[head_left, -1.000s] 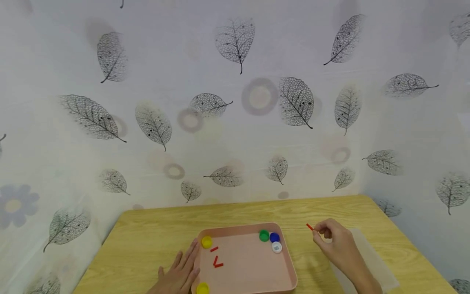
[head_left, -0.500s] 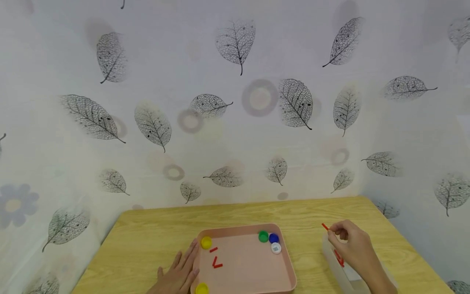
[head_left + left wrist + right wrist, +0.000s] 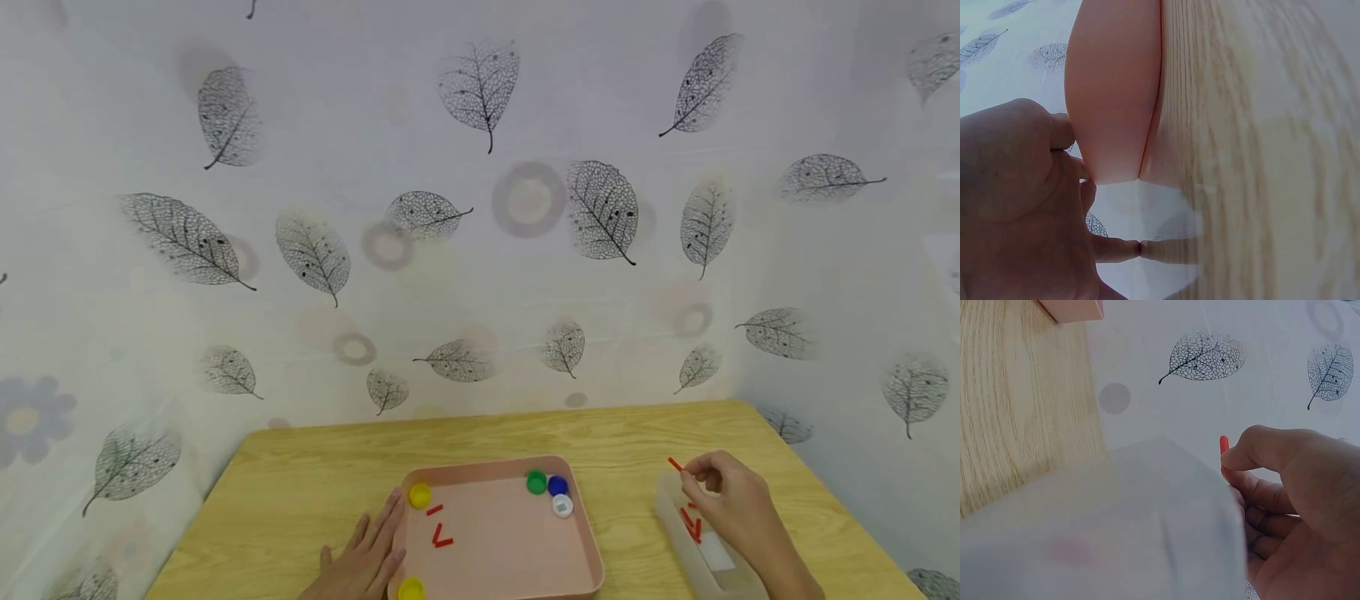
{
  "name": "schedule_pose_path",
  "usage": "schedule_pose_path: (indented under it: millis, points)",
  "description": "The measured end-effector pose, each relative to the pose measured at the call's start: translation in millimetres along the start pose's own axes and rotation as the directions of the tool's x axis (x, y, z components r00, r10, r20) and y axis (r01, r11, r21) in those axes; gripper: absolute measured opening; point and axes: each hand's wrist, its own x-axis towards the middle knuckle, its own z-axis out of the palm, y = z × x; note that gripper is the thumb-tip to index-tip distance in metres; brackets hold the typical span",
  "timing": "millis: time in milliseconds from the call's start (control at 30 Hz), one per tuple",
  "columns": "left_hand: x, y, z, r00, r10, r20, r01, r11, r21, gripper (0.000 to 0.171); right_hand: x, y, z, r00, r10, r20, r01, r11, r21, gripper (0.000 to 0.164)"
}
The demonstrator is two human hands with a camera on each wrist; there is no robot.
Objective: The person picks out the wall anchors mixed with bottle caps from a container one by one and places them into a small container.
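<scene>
My right hand (image 3: 731,496) pinches a short red stick (image 3: 676,464) between thumb and index finger, its free end pointing up and left. The hand is over the far part of a long translucent box (image 3: 678,554), in which several red sticks (image 3: 688,518) and a white piece show. My left hand (image 3: 363,550) lies with fingers spread on the table, touching the left wall of the pink tray (image 3: 517,554). Three red sticks (image 3: 443,542) lie in the tray's left part. In the right wrist view the box's wall (image 3: 1116,531) stands close beside the fingers holding the stick (image 3: 1224,444).
Two yellow caps (image 3: 420,496) sit in the tray's left corners. A green cap (image 3: 536,482), a blue cap (image 3: 557,485) and a white cap (image 3: 562,506) are together at its far right corner. The wooden table (image 3: 315,467) ends at a leaf-patterned cloth (image 3: 480,292) behind.
My right hand has moved to the right with the red stick, and red sticks inside the translucent box have come into sight. My left hand has stayed at the tray.
</scene>
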Motion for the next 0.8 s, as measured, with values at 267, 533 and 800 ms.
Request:
schedule_pose_path:
  millis: [267, 533, 800]
  points:
    - [-0.7, 1.6, -1.2, 1.0, -0.007, 0.002, 0.007, 1.0, 0.003, 0.068, -1.1, 0.7, -3.6, 0.996, 0.05, 0.071, -0.05, 0.999, -0.005, 0.009]
    - [-1.1, 0.5, -1.0, 1.0, 0.009, -0.004, -0.009, 1.0, 0.006, 0.066, 0.2, 5.3, -2.4, 1.0, 0.007, 0.022, -0.007, 1.0, -0.019, 0.006]
    - [0.6, -0.9, 0.6, 1.0, 0.015, -0.007, -0.015, 1.0, 0.016, 0.067, 2.2, 6.9, -2.9, 1.0, 0.004, 0.005, -0.004, 1.0, -0.026, 0.009]
